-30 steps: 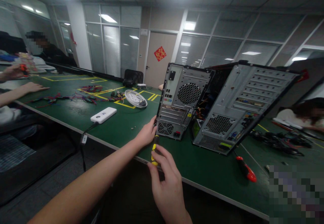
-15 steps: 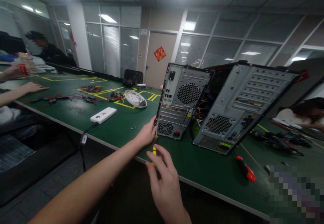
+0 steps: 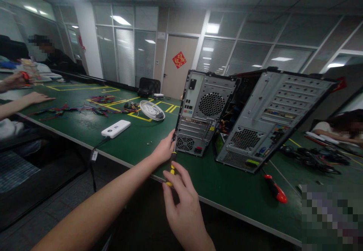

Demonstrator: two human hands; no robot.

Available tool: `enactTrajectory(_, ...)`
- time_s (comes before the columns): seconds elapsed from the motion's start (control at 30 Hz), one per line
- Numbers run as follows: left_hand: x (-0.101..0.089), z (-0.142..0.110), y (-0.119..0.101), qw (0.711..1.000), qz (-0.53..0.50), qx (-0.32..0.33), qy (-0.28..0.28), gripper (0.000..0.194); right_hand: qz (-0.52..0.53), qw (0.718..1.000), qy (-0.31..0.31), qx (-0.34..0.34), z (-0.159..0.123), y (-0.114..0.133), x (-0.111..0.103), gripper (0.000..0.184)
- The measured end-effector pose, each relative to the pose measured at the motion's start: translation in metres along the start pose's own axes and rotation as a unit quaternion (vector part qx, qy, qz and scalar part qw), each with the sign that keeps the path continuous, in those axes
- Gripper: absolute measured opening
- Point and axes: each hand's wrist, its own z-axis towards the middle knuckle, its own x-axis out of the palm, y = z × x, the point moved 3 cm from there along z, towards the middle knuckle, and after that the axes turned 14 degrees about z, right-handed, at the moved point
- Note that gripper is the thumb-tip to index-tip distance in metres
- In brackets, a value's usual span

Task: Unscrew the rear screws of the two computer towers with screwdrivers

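A screwdriver point(image 3: 172, 166) with a black and yellow handle is in my right hand point(image 3: 184, 200), thumb and fingers closed around the handle. It points up at the lower left rear edge of a grey computer case point(image 3: 198, 109), which stands upright with its back toward me. At that same edge, just above the screwdriver, my left hand point(image 3: 164, 148) grips the case; its fingertips are partly hidden. The screwdriver's tip and any screw there cannot be made out. Right beside it stands a second computer case point(image 3: 263, 118), tilted in view.
A red and black screwdriver point(image 3: 275, 189) lies right of the cases, near black cables point(image 3: 314, 159). Small screws point(image 3: 149, 143), a white power bank point(image 3: 116, 128), a white round cover point(image 3: 152, 110) and wires point(image 3: 76, 109) lie left. Other people sit at both sides of the green table.
The screwdriver handle's lower end has swung slightly left, and my right fingers have shifted a little with it. My left hand and both cases stay put.
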Motion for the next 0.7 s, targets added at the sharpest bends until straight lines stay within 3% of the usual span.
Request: enactTrajectory(0.7,0.0022,0.0006,0.0020,1.000,0.006,0.000,-0.009,0.059,-0.014,0.999,-0.028,-0.023,0.0009,-0.0016,-0.0019,0.028)
